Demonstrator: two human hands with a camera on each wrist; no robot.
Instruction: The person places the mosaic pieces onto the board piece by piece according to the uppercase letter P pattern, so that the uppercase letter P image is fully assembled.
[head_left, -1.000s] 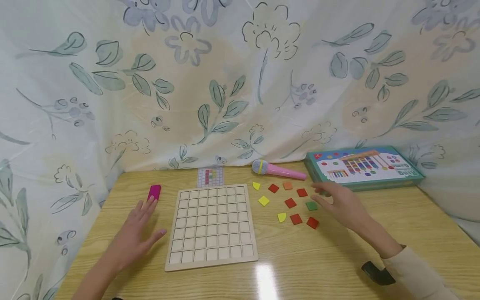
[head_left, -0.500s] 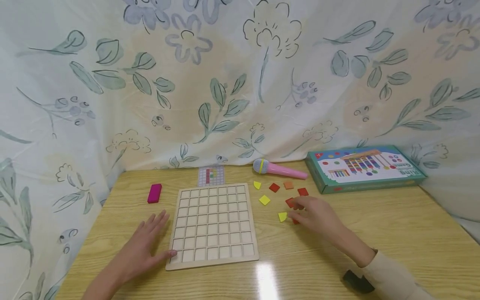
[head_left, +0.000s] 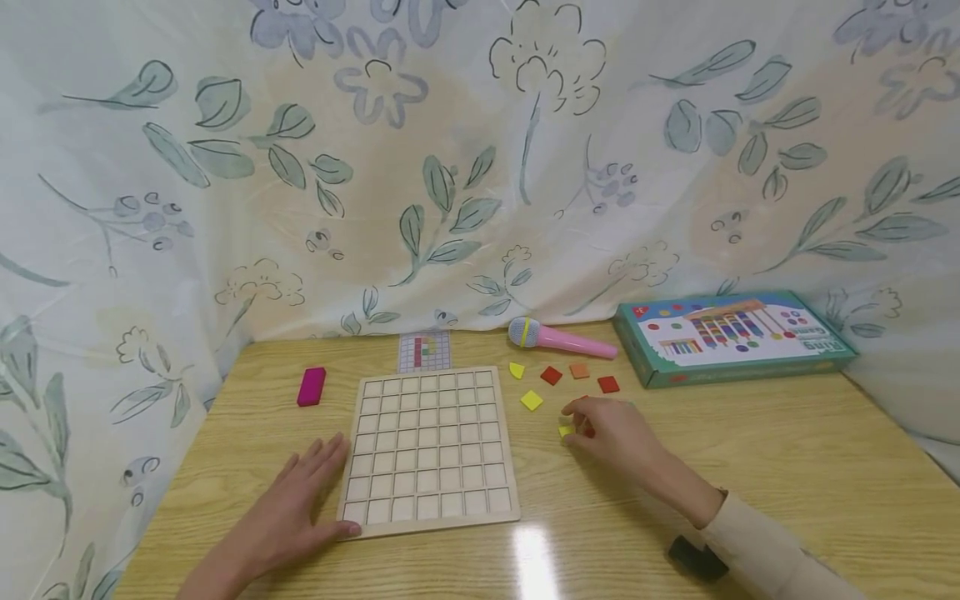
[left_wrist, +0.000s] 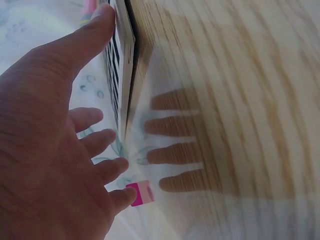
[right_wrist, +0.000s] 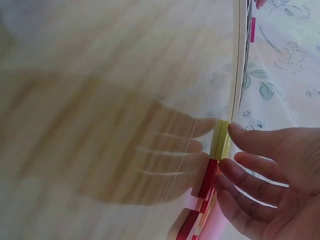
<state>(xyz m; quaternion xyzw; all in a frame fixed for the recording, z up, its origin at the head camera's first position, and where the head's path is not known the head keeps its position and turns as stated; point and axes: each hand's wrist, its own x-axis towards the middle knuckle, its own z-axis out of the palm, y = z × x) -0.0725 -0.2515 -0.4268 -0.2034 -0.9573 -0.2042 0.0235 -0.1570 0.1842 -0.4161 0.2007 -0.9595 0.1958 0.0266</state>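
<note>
My left hand (head_left: 288,508) lies at the left side of a pale wooden grid board (head_left: 442,523), fingers straight and spread. Its thumb rests on the board's near left corner. To the right, my right hand (head_left: 622,433) has thumb and index finger at a yellow quarter-round tile (head_left: 565,432), partly covered by the fingers. In the right wrist view the yellow tile (right_wrist: 219,141) sits between thumb tip and index fingertip, low on the table. A red tile (right_wrist: 205,181) is right beside those fingers. The hand hides other tiles in the head view.
Several loose tiles, among them a yellow square (head_left: 532,401) and an orange one (head_left: 579,371), lie beyond the right hand. Behind are a pattern card (head_left: 424,352), a pink toy microphone (head_left: 573,342) and a game box (head_left: 738,342). A magenta block (head_left: 311,387) lies at left.
My left hand has moved from the magenta block toward me, its thumb now on the board's corner. My right hand has moved left from the green tile to the yellow quarter-round tile.
</note>
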